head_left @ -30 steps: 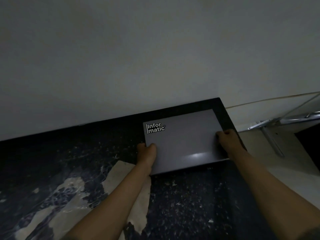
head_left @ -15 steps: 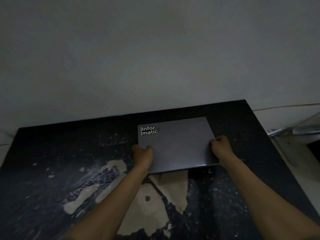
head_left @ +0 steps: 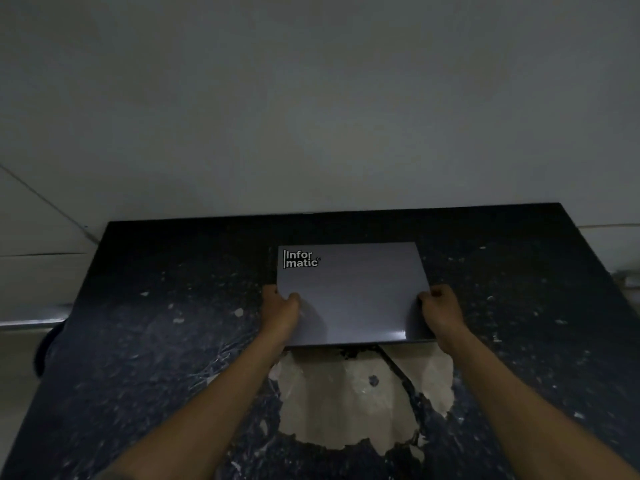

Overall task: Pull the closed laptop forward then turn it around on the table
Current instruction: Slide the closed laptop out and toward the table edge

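Observation:
A closed grey laptop (head_left: pixel 353 289) with a white "Informatic" sticker at its far left corner lies flat in the middle of a dark, worn table (head_left: pixel 156 341). My left hand (head_left: pixel 278 311) grips the laptop's left edge near the front corner, thumb on the lid. My right hand (head_left: pixel 440 311) grips the right edge the same way. The laptop's front edge sits just over a pale patch where the table's surface has peeled away.
A plain grey wall (head_left: pixel 311 116) rises directly behind the table's far edge. The pale peeled patch (head_left: pixel 349 400) lies between my forearms. A metal rail (head_left: pixel 31 322) shows past the table's left side, and the right table edge runs diagonally.
The laptop has come toward me and to the table's middle, both hands still gripping its sides. My view has swung right to left, so more of the table shows.

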